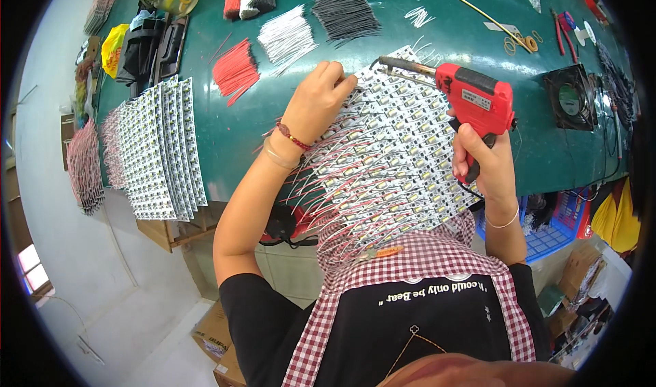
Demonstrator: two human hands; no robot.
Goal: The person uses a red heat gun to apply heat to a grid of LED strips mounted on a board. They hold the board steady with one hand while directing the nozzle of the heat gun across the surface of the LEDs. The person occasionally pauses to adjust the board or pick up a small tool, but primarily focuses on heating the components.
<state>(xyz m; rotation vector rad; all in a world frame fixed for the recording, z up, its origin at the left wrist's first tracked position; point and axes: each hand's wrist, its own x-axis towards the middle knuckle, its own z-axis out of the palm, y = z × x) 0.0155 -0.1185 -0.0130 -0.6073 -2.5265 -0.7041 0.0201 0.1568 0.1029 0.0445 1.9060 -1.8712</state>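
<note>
My right hand (484, 156) is wrapped round the grip of a red soldering gun (473, 100). Its long metal nozzle points left, with the tip over the upper edge of a large sheet of small white circuit boards (417, 158). Close to that tip, my left hand (320, 98) pinches at the sheet's upper left edge; what is between the fingertips is too small to make out. Rows of thin red and white wires (335, 206) stick out from the boards toward the left and hang over my checked apron (424, 250).
Piles of red wires (236, 69), white wires (285, 37) and black wires (346, 16) lie on the green table (225, 137). Stacked board sheets (154, 154) overhang its left side. A black fan (569, 98) stands at right, near pliers (566, 31). Below is a blue basket (547, 233).
</note>
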